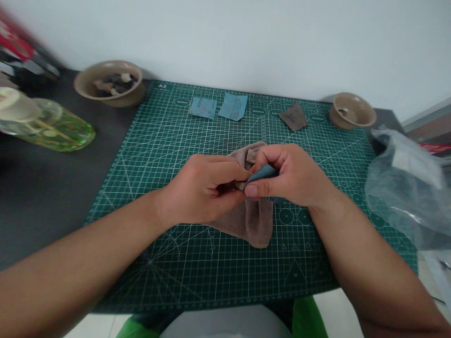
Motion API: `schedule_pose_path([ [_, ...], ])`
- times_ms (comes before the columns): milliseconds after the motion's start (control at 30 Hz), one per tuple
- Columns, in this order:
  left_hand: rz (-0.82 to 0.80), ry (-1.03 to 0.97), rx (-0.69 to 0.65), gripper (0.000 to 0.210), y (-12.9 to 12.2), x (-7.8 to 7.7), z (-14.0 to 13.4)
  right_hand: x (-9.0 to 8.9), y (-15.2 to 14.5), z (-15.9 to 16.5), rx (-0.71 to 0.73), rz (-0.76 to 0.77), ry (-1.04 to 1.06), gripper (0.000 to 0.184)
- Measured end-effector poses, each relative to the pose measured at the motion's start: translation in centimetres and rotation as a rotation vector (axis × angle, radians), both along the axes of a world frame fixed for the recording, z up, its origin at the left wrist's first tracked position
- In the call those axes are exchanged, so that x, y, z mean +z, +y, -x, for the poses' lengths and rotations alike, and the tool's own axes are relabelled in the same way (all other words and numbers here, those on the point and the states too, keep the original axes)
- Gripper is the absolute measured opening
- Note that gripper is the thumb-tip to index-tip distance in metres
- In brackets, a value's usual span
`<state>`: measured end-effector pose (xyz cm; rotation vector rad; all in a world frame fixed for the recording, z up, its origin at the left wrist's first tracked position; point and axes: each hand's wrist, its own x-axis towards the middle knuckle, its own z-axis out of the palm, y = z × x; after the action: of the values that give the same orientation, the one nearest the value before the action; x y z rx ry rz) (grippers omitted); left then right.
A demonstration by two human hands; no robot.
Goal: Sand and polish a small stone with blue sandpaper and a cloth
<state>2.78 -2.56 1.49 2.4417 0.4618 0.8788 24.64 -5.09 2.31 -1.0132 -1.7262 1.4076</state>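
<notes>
Over the middle of the mat, my right hand (291,176) pinches a folded piece of blue sandpaper (262,172) between thumb and fingers. My left hand (207,188) is closed, its fingertips on a small tan piece (240,186) whose kind I cannot make out. The sandpaper touches or nearly touches this piece, and the fingers hide most of it. Beneath both hands a brown cloth (260,225) lies crumpled on the green cutting mat (218,267). A small pale block (251,156) shows on the cloth just behind the fingertips.
Two blue sandpaper sheets (232,106) and a brown sandpaper piece (293,117) lie at the back. A bowl of dark and pale bits (109,96) stands left, a smaller bowl (352,112) right. A bottle of green liquid (56,126) and a clear plastic bag (405,188) flank the mat.
</notes>
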Motion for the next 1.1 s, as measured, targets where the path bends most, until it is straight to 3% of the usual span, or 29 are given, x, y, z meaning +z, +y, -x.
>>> schedule_pose_path([
  [167,-0.119,-0.017,-0.022,0.009,0.4,-0.4,0.0,0.1,0.0,-0.1,-0.088,-0.016,-0.107,0.042],
  [400,-0.278,-0.041,0.091,0.017,0.5,-1.3,0.2,0.5,0.0,0.1,-0.186,-0.146,-0.275,0.040],
  [533,-0.296,-0.015,0.111,0.009,0.5,-1.4,0.3,0.3,0.1,0.2,-0.217,-0.176,-0.305,0.041],
  [733,-0.211,-0.083,0.132,0.014,0.6,-1.1,0.0,0.3,0.2,-0.1,-0.220,-0.083,-0.285,0.040],
  [1100,-0.170,-0.154,0.072,0.011,0.5,-0.7,-0.1,0.0,0.3,-0.6,-0.160,0.153,-0.054,0.040],
])
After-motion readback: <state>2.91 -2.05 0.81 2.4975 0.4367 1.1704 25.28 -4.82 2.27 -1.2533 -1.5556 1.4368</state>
